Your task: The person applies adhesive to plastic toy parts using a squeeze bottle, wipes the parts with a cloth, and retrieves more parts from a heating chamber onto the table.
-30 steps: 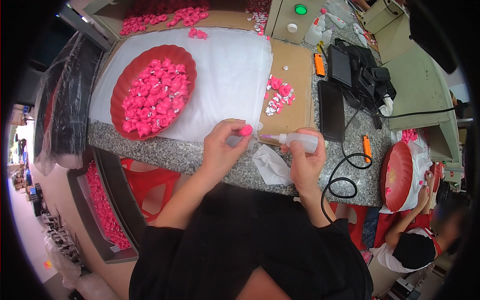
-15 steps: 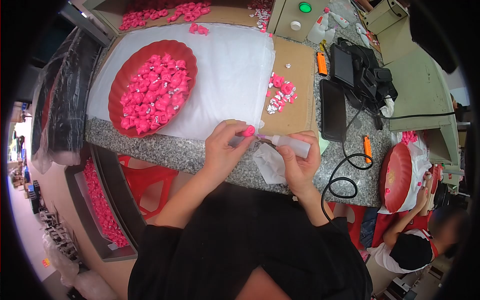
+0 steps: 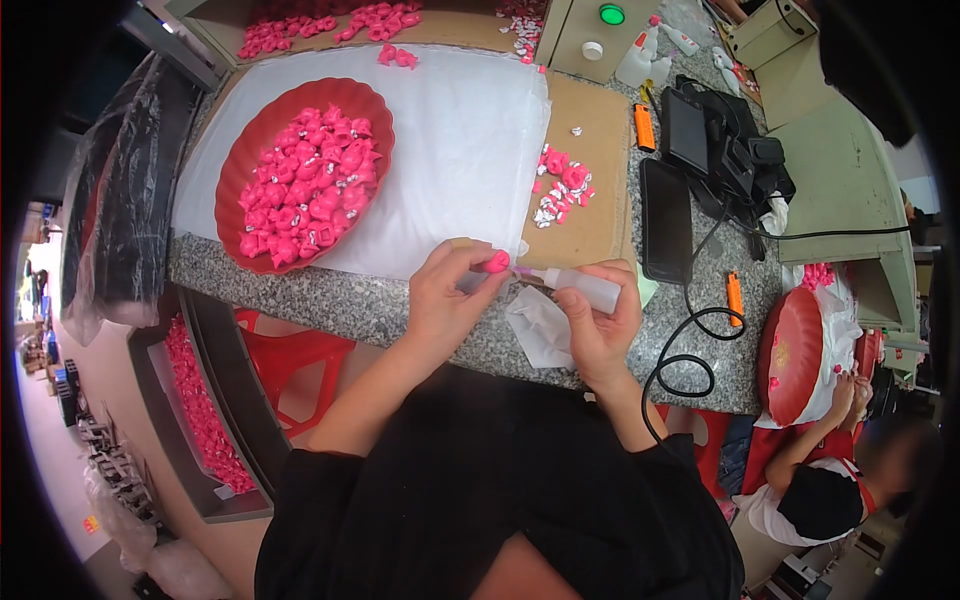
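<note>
My left hand (image 3: 450, 293) pinches a small pink plastic piece (image 3: 496, 262) between thumb and fingertips, just above the front edge of the counter. In my right hand (image 3: 607, 318) is a translucent squeeze bottle (image 3: 585, 289), lying on its side with its thin purple-tipped nozzle pointed left at the pink piece. Whether the tip touches the piece I cannot tell. A crumpled white tissue (image 3: 540, 328) lies beneath, between my hands. Left of them, a red scalloped bowl (image 3: 232, 190) holds many pink figure parts (image 3: 310, 185).
White paper (image 3: 455, 150) and cardboard (image 3: 600, 110) cover the granite counter (image 3: 300, 298). Small pink and white pieces (image 3: 565, 185) lie on the cardboard. To the right are a black phone (image 3: 665, 220), orange lighters (image 3: 643, 127) and a looping black cable (image 3: 685, 330). A co-worker (image 3: 820, 490) sits at right.
My hands, the bottle and the pink piece stay almost where they were. At right, the co-worker's hands have shifted slightly and come closer together.
</note>
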### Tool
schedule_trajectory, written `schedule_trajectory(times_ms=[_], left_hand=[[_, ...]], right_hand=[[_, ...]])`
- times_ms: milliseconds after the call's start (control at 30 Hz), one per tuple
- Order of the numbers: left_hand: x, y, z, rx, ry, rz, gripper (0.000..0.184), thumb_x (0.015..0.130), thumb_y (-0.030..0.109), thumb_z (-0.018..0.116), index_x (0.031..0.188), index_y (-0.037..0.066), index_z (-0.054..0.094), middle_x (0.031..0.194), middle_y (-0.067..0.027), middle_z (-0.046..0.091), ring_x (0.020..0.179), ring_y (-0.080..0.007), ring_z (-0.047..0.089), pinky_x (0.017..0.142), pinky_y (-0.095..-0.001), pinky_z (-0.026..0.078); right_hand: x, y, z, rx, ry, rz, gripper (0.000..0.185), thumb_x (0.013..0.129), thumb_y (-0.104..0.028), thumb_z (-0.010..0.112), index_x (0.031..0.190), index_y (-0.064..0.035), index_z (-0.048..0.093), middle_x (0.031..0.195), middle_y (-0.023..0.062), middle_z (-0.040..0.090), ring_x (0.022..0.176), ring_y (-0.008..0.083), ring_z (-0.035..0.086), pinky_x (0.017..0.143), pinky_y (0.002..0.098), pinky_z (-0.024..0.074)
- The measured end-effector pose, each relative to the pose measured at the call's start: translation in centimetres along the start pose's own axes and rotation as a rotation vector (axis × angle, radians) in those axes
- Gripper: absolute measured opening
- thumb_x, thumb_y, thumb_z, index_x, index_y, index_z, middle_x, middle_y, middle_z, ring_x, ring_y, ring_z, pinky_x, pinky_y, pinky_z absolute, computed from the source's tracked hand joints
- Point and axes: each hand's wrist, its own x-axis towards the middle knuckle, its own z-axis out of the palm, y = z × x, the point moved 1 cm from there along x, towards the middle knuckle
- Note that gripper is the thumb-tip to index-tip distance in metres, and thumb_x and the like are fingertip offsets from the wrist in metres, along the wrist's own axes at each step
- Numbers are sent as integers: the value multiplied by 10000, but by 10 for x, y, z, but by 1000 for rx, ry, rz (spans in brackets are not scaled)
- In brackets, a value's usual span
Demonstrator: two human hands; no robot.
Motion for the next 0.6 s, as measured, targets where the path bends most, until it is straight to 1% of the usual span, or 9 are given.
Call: schedule_trajectory(times_ms=[100, 167, 300, 400, 467, 600], left_hand=[[0, -1, -1, -6, -11, -22, 230, 670, -40, 654, 885, 1, 583, 874, -86, 559, 775, -134, 569, 680, -223, 474], [0, -2, -1, 3, -7, 19, 244, 668, -4, 662, 894, 13, 572, 846, -79, 573, 724, -148, 577, 643, -239, 469], [1, -2, -3, -8, -25, 9, 238, 680, -2, 649, 904, 14, 574, 841, -80, 578, 731, -149, 576, 649, -242, 464], [1, 0, -5, -5, -45, -3, 226, 695, 5, 635, 912, 16, 574, 839, -80, 577, 743, -150, 572, 655, -242, 460], [1, 0, -7, 13, -113, -44, 248, 716, -10, 619, 959, 1, 573, 904, -83, 569, 811, -130, 572, 706, -223, 449], [1, 0, -9, -19, -130, -46, 266, 724, -3, 612, 986, 0, 567, 907, -85, 569, 814, -132, 565, 712, -229, 444]], right_hand=[[1, 2, 0, 38, 17, 29, 270, 740, -64, 636, 930, 2, 457, 884, 75, 437, 768, 136, 482, 664, 233, 412], [0, 3, 0, 62, 26, 36, 269, 740, -64, 636, 931, 0, 456, 886, 75, 436, 773, 137, 482, 672, 234, 411], [1, 3, 0, 105, 33, 76, 268, 746, -57, 628, 938, 0, 451, 897, 73, 432, 793, 138, 481, 689, 232, 412], [3, 1, 1, 132, 37, 92, 264, 751, -53, 622, 941, -1, 447, 900, 69, 429, 799, 135, 479, 690, 230, 413], [3, 1, 1, 148, 39, 101, 262, 753, -51, 620, 942, -1, 445, 900, 66, 428, 801, 133, 478, 689, 229, 413], [3, 2, 1, 148, 39, 113, 260, 755, -53, 620, 940, -1, 446, 899, 61, 425, 798, 130, 475, 689, 225, 408]])
